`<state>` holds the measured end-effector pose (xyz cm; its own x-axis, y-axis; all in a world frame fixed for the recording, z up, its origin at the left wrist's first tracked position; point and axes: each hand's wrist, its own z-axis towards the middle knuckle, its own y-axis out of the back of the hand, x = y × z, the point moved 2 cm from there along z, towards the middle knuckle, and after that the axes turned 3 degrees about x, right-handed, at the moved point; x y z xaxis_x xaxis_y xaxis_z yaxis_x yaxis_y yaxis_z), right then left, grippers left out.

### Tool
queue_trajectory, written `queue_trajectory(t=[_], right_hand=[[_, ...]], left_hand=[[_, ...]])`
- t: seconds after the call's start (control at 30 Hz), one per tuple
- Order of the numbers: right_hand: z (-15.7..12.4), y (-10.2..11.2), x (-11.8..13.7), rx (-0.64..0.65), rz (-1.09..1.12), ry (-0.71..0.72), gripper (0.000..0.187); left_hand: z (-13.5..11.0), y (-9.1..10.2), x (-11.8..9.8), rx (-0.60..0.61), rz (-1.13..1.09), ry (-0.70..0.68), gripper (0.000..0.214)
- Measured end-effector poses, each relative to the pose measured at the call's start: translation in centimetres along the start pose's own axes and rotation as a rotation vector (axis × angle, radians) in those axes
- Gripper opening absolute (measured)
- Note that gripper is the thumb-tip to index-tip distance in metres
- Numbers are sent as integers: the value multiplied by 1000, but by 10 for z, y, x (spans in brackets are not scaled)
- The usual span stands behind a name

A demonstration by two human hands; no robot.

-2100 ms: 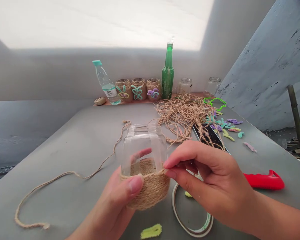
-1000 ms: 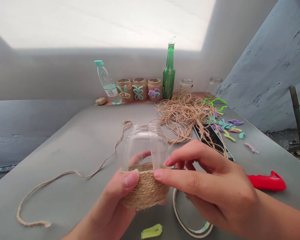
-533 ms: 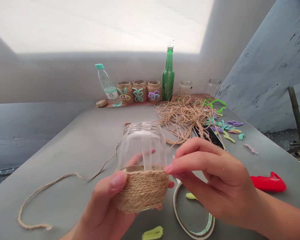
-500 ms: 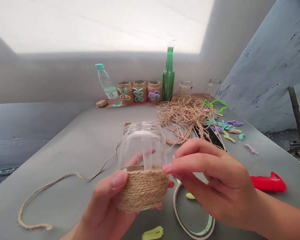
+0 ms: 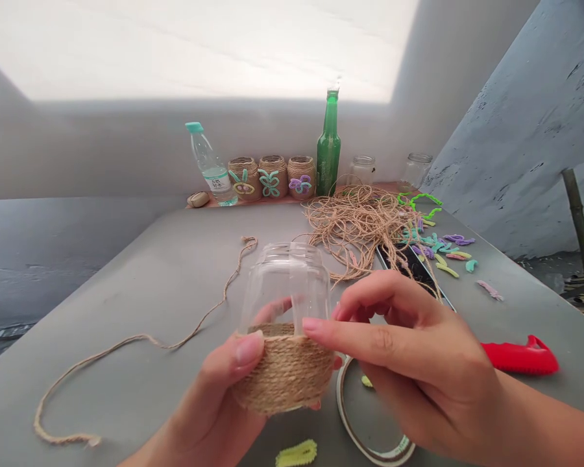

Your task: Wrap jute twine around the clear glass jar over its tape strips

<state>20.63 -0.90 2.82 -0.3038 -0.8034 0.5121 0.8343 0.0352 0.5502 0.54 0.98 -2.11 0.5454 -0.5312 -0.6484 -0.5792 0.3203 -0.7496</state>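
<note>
A clear glass jar [image 5: 286,282] stands upright in my left hand [image 5: 214,402], its lower part wrapped in tight coils of jute twine [image 5: 285,373]. My left thumb presses the front of the wrap, and my fingers show through the glass behind it. My right hand [image 5: 409,357] is beside the jar, its forefinger tip resting on the top coil. A loose twine strand [image 5: 141,340] curves across the table to the left of the jar. I cannot see where it joins the wrap.
A tangled twine pile [image 5: 355,230] partly covers a phone [image 5: 409,269] on the grey table [image 5: 126,279]. Nearby lie coloured pipe-cleaner pieces [image 5: 438,243], a tape roll [image 5: 355,415] and a red handled tool [image 5: 520,357]. Decorated twine jars [image 5: 270,178] and bottles stand behind.
The jar has shifted slightly right and stands more upright. My right forefinger has moved from the jar's right edge onto the front of the top coil.
</note>
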Motion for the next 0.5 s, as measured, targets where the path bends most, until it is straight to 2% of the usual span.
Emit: queue_trajectory(t=[0.27, 0.5], right_hand=[[-5, -5, -2, 43, -11, 28, 38], [-9, -3, -4, 111, -63, 15, 48]], left_hand=[[-2, 4, 2, -37, 36, 11, 36], [-1, 3, 4, 8, 7, 44, 32]])
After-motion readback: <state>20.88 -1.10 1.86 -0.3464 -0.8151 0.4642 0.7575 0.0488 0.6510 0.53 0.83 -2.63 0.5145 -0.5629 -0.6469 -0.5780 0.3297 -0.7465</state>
